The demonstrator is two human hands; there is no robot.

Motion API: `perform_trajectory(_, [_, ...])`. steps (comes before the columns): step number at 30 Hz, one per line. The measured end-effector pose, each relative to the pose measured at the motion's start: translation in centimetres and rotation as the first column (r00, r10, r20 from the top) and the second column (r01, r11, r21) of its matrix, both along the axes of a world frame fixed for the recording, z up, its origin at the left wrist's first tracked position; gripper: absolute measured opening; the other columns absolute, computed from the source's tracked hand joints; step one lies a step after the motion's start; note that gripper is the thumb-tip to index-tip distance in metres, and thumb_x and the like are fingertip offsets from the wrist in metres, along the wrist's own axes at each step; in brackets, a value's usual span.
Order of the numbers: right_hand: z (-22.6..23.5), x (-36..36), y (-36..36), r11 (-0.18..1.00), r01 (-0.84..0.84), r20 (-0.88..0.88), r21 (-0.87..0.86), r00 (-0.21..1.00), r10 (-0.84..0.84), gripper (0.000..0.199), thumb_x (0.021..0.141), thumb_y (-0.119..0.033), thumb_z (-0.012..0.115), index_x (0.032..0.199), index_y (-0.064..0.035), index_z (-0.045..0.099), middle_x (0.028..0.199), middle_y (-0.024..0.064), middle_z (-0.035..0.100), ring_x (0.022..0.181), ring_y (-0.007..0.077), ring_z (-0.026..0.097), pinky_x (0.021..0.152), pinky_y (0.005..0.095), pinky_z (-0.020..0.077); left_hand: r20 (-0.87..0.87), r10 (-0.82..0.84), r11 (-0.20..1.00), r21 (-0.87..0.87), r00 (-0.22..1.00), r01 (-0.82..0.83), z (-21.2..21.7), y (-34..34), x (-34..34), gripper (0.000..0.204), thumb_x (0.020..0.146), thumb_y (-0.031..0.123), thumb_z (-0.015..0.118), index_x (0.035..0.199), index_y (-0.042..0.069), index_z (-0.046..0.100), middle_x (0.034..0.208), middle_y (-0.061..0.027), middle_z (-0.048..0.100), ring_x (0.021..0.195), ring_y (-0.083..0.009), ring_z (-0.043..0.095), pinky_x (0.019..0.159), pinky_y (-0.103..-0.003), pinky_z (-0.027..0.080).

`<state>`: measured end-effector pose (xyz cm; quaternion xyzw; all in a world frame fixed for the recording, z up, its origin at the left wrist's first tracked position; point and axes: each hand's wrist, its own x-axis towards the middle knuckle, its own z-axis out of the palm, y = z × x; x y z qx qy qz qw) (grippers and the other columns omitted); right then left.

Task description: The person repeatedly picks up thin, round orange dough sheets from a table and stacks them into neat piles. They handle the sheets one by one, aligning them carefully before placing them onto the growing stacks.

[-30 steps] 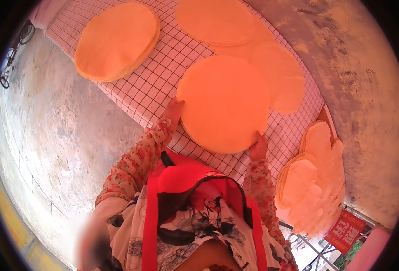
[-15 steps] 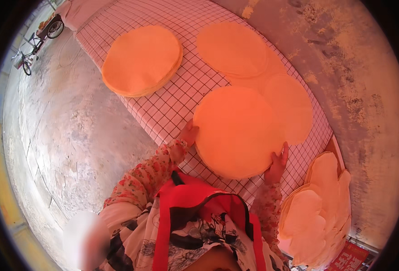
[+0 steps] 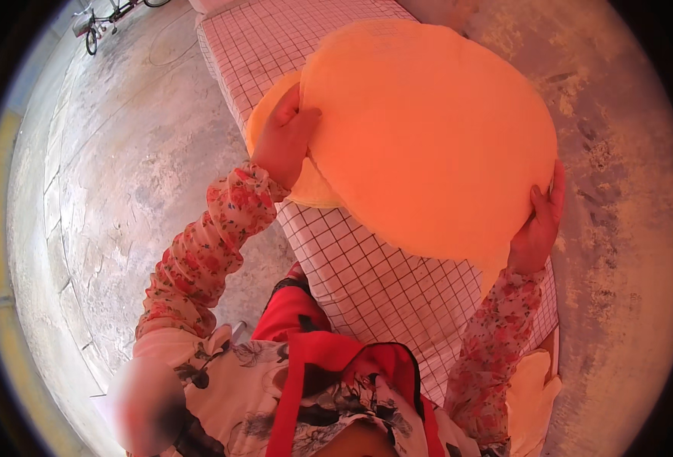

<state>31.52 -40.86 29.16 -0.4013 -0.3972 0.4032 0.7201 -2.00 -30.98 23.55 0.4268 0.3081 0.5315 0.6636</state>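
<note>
A wide, thin, round flatbread, lit orange, is lifted between my two hands; whether it is one sheet or a stack I cannot tell. My left hand is closed on its left edge, thumb over the top. At the right edge my right hand grips the rim with the thumb on top and the fingers behind. Partly hidden under the left side lies a stack of round flatbreads on the checked tablecloth. A thin corner of flatbread hangs down beside my right wrist.
Several folded or overlapping flatbread pieces lie at the table's near right corner, partly behind my right forearm. Concrete floor runs along the left side. A parked cycle stands at the far left.
The flatbread has risen from the near part of the table and moved away from my body, toward the far stack. Both hands have gone with it, and the view has shifted.
</note>
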Motion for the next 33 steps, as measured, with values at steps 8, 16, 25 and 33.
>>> perform_trajectory(8, [-25.3,-6.2,14.7,0.879,-0.177,-0.065,-0.443,0.984,0.166,0.057,0.088,0.005,0.045,0.142,-0.0011,0.029,0.142,0.0109,0.039,0.126,0.0185,0.044,0.100,0.0288,0.0400,-0.529,0.343,0.795,-0.276,0.776,-0.540,-23.5,4.6,-9.3,0.034,0.083,0.018,0.053,0.112,0.001,0.053,0.087,-0.0121,0.064,0.061,-0.0192,0.062,0.051,-0.032,0.050])
perform_trajectory(16, [-22.5,-5.7,14.4,0.809,-0.036,0.226,-0.587,0.952,0.207,0.053,0.093,-0.005,0.046,0.142,-0.0012,0.028,0.143,0.0107,0.038,0.125,0.0180,0.044,0.098,0.0299,0.0399,-0.735,0.261,0.864,-0.111,0.626,-0.491,-20.3,5.4,-11.7,0.045,0.081,0.023,0.061,0.117,-0.001,0.050,0.092,-0.0135,0.064,0.072,-0.0194,0.062,0.063,-0.033,0.050])
perform_trajectory(25, [-26.6,-9.7,15.0,0.881,0.012,0.125,-0.472,0.991,0.054,0.057,0.098,-0.022,0.042,0.147,-0.0062,0.018,0.148,0.0100,0.028,0.131,0.0194,0.034,0.102,0.0303,0.0336,-0.418,0.433,0.860,-0.073,0.799,-0.505,-24.3,10.3,-10.3,0.048,0.094,0.021,0.048,0.137,0.000,0.040,0.124,-0.0132,0.056,0.109,-0.0183,0.055,0.091,-0.030,0.044])
perform_trajectory(33, [-24.1,-7.6,14.8,0.836,0.120,0.239,-0.535,0.971,0.014,0.060,0.096,-0.023,0.047,0.145,-0.0011,0.019,0.146,0.0131,0.031,0.130,0.0216,0.036,0.104,0.0324,0.0337,-0.725,0.418,0.856,0.112,0.548,-0.504,-23.4,13.2,-12.9,0.028,0.085,0.013,0.057,0.110,0.002,0.062,0.099,-0.0076,0.065,0.084,-0.0152,0.062,0.075,-0.029,0.049])
